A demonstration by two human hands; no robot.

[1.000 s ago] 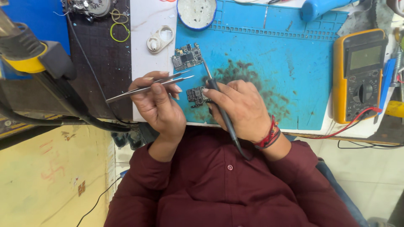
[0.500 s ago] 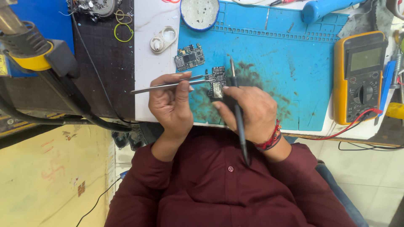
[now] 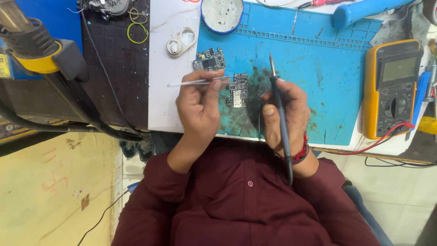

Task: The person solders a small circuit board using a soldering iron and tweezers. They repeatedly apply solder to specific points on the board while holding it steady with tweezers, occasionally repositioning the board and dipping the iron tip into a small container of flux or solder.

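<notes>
My left hand point(image 3: 199, 107) grips metal tweezers point(image 3: 200, 82), which lie level with their tips at a small circuit board point(image 3: 237, 90) on the blue work mat point(image 3: 346, 82). A thin soldering iron point(image 3: 278, 109) is in my right hand point(image 3: 283, 111); its tip points away from me, lifted off to the right of that board. Another circuit board point(image 3: 209, 59) lies just beyond the tweezers, at the mat's left edge.
A yellow multimeter point(image 3: 395, 86) with a red lead sits at the right. A round blue-rimmed tin point(image 3: 222, 12) and a blue tool handle point(image 3: 364, 9) lie at the far side. A white clip-like part point(image 3: 181, 42) rests on the white surface. A hot-air nozzle with yellow collar point(image 3: 38, 50) stands left.
The soldering iron tip has swung off the board to point away from me on the right. My left hand and tweezers shifted slightly right, the tips reaching the board.
</notes>
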